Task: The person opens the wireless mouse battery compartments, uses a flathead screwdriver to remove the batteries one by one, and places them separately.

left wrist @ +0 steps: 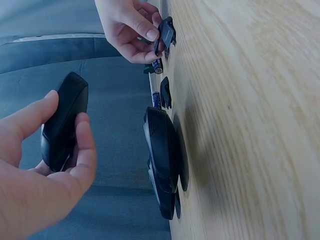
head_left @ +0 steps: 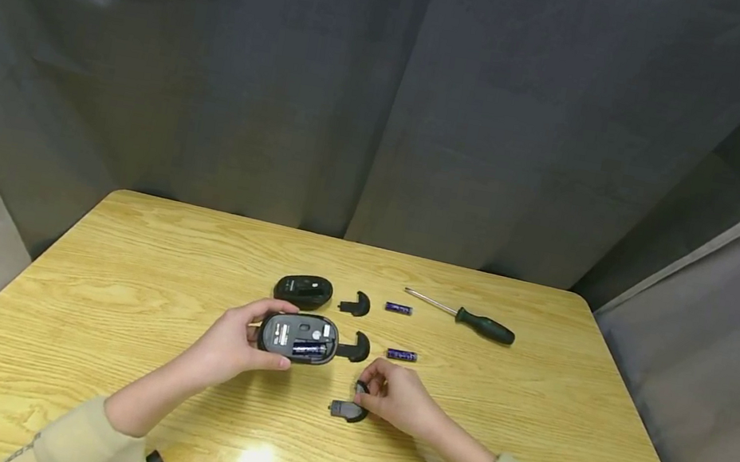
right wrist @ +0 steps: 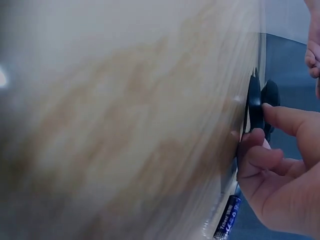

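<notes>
My left hand [head_left: 235, 339] grips a computer mouse [head_left: 285, 331] by its edges, underside up, above the table. A purple-blue battery [head_left: 310, 349] lies in its open compartment. My right hand [head_left: 398, 397] pinches the curved end of a battery cover [head_left: 345, 410], low over the tabletop. In the left wrist view, the thumb of my right hand [left wrist: 132, 27] lies along this dark cover [left wrist: 167, 32]. Two more mice rest on the table: a nearer mouse [left wrist: 162, 145] and one behind it [left wrist: 162, 197]. The head view shows the far mouse [head_left: 304, 291], underside up; the held one hides the other.
Two other battery covers [head_left: 361, 305] lie beside the mice, the nearer cover [head_left: 357, 347] just beyond the held mouse. Two loose batteries [head_left: 399, 308] lie right of them. A screwdriver [head_left: 485, 328] with a dark green handle lies at the back right of the wooden table [head_left: 177, 257].
</notes>
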`<state>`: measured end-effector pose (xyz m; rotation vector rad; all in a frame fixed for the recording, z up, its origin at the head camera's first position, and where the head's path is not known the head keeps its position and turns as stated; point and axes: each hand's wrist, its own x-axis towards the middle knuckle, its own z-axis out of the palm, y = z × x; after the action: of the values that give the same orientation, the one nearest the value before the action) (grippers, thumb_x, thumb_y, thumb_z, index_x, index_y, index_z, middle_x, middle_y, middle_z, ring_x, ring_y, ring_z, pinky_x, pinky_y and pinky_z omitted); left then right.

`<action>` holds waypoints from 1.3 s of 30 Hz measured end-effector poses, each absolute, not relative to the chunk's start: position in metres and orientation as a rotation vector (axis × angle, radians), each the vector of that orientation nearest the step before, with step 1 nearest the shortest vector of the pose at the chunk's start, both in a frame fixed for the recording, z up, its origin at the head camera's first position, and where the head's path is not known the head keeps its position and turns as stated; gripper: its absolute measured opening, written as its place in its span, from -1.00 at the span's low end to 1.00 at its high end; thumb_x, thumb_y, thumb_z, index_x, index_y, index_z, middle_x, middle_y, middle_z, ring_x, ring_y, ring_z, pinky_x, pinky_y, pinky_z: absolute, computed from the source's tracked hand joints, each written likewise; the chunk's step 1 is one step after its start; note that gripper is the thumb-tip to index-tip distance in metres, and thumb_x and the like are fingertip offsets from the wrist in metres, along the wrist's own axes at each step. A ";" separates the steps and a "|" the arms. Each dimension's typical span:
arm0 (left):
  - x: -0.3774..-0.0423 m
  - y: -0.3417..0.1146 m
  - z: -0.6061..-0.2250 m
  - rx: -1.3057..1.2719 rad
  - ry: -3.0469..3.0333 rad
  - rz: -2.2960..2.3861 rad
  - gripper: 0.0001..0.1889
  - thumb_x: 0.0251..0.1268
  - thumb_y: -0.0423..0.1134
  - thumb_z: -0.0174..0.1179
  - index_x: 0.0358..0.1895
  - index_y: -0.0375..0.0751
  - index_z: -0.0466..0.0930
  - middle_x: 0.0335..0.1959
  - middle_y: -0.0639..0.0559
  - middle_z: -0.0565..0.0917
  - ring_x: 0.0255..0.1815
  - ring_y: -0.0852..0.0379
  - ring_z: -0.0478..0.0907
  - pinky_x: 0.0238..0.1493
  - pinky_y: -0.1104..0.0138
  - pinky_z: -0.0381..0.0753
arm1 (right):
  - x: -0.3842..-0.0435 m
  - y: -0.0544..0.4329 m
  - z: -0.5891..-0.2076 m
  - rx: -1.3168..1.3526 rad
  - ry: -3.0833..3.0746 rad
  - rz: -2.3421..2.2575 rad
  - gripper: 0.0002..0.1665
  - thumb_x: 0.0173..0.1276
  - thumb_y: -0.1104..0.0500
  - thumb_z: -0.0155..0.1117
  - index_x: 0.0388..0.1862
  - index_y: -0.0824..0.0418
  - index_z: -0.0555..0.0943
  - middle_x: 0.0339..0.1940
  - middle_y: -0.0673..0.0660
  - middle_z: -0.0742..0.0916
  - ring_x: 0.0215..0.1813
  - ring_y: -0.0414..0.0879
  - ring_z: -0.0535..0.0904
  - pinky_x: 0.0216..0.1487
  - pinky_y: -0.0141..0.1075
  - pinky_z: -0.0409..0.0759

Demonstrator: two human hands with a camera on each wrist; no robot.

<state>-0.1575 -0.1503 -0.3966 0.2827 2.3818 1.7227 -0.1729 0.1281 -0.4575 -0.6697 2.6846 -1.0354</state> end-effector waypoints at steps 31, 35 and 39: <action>-0.155 -0.152 -0.397 0.454 2.016 1.987 -0.17 -0.09 -0.51 0.38 0.35 -0.18 0.22 0.32 -0.27 0.26 0.20 -0.19 0.45 0.06 0.28 0.59 | -0.185 0.165 -0.420 -0.603 2.830 -1.101 -0.60 0.23 0.19 0.34 0.05 0.19 0.51 -0.41 -0.02 0.60 -0.60 -0.16 0.39 -0.64 -0.40 0.39; -0.156 -0.153 -0.398 0.452 2.017 2.001 -0.17 -0.08 -0.53 0.36 0.35 -0.23 0.20 0.32 -0.28 0.25 0.19 -0.19 0.46 0.06 0.28 0.59 | -0.189 0.177 -0.411 -0.589 2.886 -1.115 -0.60 0.23 0.20 0.34 0.05 0.18 0.51 -0.37 0.02 0.62 -0.54 -0.12 0.42 -0.60 -0.39 0.41; -0.156 -0.153 -0.399 0.442 2.019 2.000 -0.18 -0.08 -0.50 0.38 0.34 -0.21 0.22 0.31 -0.29 0.27 0.15 -0.17 0.50 0.04 0.27 0.61 | -0.193 0.190 -0.403 -0.551 2.947 -1.122 -0.59 0.22 0.21 0.36 0.05 0.16 0.51 -0.30 0.07 0.63 -0.44 -0.12 0.49 -0.55 -0.38 0.48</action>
<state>-0.1561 -0.1534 -0.3988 0.4419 2.0187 1.9997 -0.1927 0.1903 -0.4029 -0.5515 2.9472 -1.1216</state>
